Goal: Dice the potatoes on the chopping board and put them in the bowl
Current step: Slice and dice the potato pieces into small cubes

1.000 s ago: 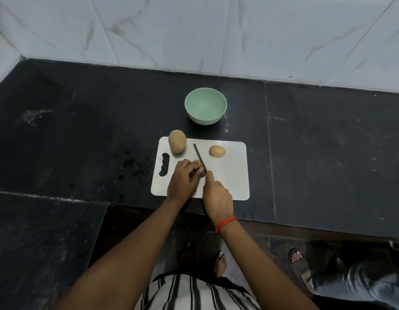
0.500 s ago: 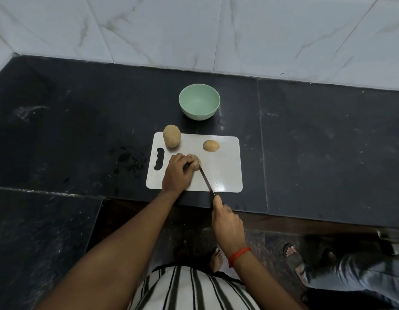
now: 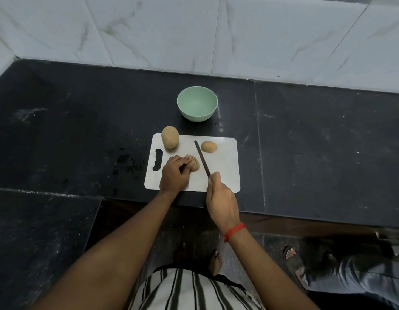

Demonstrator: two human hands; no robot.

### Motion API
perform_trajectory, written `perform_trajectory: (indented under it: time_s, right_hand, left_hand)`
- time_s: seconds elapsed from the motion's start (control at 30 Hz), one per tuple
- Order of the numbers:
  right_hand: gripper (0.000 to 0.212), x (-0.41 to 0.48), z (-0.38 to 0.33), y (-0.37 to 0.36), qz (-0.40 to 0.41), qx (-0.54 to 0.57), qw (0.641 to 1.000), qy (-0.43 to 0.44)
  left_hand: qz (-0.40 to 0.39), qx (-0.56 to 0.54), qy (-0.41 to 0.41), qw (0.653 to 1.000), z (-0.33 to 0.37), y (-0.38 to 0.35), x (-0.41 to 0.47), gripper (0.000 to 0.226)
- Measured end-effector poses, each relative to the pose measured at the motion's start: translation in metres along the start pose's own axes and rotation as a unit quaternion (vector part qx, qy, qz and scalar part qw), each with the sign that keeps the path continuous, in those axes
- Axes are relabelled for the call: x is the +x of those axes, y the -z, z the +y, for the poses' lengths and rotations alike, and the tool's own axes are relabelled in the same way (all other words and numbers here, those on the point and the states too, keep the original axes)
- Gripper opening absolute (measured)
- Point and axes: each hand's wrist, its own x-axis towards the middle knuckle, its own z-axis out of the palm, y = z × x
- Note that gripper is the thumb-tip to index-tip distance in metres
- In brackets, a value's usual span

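Potato (image 3: 194, 164) lies mid chopping board (image 3: 225, 166), held under curled fingers of left hand (image 3: 174, 173); right hand (image 3: 221, 198) grips knife (image 3: 202, 158), blade just beside it. Bowl (image 3: 197, 103) sits behind the board, no dice inside. Risk: round potato rolls under the cut, bringing blade toward fingertips.

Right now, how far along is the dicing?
Done: nothing; bowl empty, no dice visible. In hand: left hand steadies one potato on the board, right hand holds the knife beside it. Left: that potato, the big potato, the small potato, then bowl transfer.
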Motion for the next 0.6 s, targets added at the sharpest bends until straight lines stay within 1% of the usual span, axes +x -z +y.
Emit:
perform_trajectory:
  time_s: [0.1, 0.2, 0.37, 0.6]
  right_hand:
    - [0.01, 0.021, -0.01, -0.006, -0.035, -0.032, 0.999, -0.016]
    - [0.011, 0.027, -0.011, -0.013, -0.054, -0.036, 0.998, -0.021]
    - [0.012, 0.026, -0.009, -0.017, -0.054, -0.026, 0.998, -0.012]
    - [0.011, 0.021, -0.009, -0.023, -0.049, -0.014, 0.999, -0.015]
  left_hand:
    - [-0.001, -0.006, 0.0, 1.0, 0.001, 0.0, -0.001, 0.014]
    - [-0.003, -0.016, -0.003, 1.0, 0.0, 0.001, 0.001, 0.016]
    - [-0.015, -0.018, -0.006, 1.0, -0.002, 0.003, 0.003, 0.018]
    - [-0.051, -0.004, -0.039, 0.998, -0.015, 0.007, 0.008, 0.018]
